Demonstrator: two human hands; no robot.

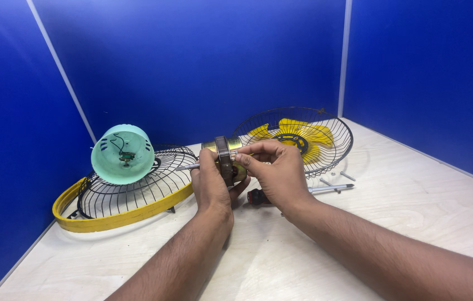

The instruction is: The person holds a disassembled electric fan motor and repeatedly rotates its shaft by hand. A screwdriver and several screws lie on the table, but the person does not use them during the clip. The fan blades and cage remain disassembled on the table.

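Starting from the left side, there's a black wire fan guard (pixel 130 192) with a yellow rim lying flat on the pale wooden table (pixel 415 195), and a mint green plastic motor cover (pixel 122 155) sits tipped on top of it, open side facing the camera with some wires and a small part showing inside. Moving toward the middle, the left hand (pixel 209 187) is wrapped around the fan motor (pixel 226 159), a brass-coloured round thing with a dark band around its middle, held up above the table with its metal shaft poking out to the left. The right hand (pixel 275 170) is pinched on the top right edge of the same motor, fingertips closed on it. Just under the right hand a screwdriver (pixel 303 192) with a dark handle lies on the table, a couple of loose screws (pixel 339 177) near it. Behind that, the other wire guard (pixel 297 139) is propped up with the yellow fan blade (pixel 300 134) sitting in it.
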